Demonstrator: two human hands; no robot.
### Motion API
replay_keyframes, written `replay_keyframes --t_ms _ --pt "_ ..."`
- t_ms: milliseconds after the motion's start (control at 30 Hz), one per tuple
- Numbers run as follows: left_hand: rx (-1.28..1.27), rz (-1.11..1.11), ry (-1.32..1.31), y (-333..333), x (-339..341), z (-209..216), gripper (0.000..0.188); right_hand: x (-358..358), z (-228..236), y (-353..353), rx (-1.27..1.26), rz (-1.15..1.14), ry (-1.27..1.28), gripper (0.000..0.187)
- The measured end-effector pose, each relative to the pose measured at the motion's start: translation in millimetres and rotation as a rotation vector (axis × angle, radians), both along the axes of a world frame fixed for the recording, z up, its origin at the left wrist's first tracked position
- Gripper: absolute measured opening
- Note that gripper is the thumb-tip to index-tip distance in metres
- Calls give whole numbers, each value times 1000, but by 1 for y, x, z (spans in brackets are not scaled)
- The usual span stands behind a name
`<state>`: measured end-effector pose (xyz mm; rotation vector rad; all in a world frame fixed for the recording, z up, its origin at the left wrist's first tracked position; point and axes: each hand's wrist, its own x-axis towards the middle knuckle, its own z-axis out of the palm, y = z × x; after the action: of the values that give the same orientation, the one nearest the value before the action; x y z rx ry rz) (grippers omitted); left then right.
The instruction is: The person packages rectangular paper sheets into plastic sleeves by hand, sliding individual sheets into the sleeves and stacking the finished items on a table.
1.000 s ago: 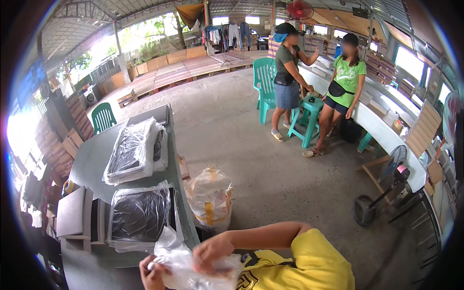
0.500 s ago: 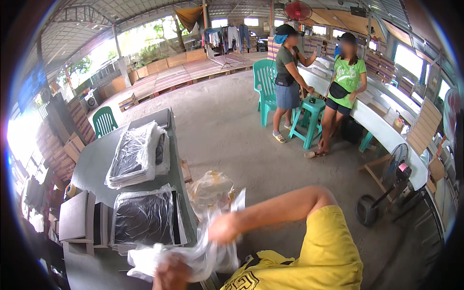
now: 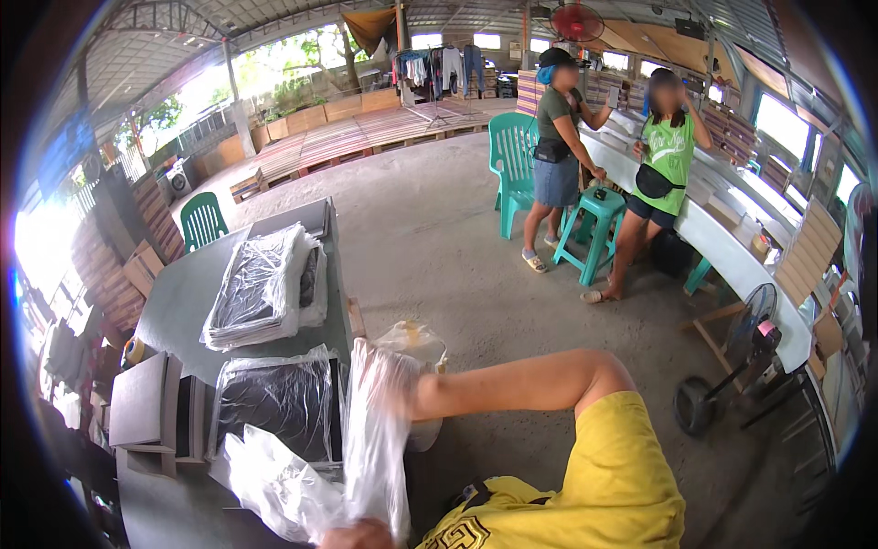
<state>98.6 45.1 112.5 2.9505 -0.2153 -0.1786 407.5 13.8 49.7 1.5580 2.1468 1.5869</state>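
Note:
A clear plastic bag point(image 3: 370, 457) stretches upright along the near right edge of the table. My left hand point(image 3: 361, 534), at the picture's lower edge, is closed on its bottom end. Farther up, my right hand point(image 3: 395, 389) is at the bag's upper part, veiled by plastic and smeared by motion, so its fingers cannot be made out. A crumpled piece of whitish plastic point(image 3: 274, 485) spreads left from my left hand. Just beyond it lies a dark flat panel in clear plastic wrap point(image 3: 279, 407).
A stack of wrapped dark panels point(image 3: 256, 284) lies farther up the grey table point(image 3: 174, 316). Grey boards point(image 3: 142, 403) stand at its left. A translucent sack point(image 3: 416, 343) is beside my right forearm. Two people stand by a green stool point(image 3: 594, 220); a fan point(image 3: 754, 334) is at right.
My right hand has moved up and left, drawing the plastic bag out lengthwise. My left hand has shifted slightly down and right. The person in green has raised a hand to the head.

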Motion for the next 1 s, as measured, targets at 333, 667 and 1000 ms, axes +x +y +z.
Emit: replay_keyframes --t_ms 333,667,1000 --pt "366 918 -45 73 -48 -28 16 -64 49 -13 -1067 -54 446 17" --pt "-472 870 248 -25 -108 20 43 -101 97 143 -616 677 1139 30" --pt "481 2369 -1104 -145 -244 26 14 -275 68 97 -1997 573 494 35"
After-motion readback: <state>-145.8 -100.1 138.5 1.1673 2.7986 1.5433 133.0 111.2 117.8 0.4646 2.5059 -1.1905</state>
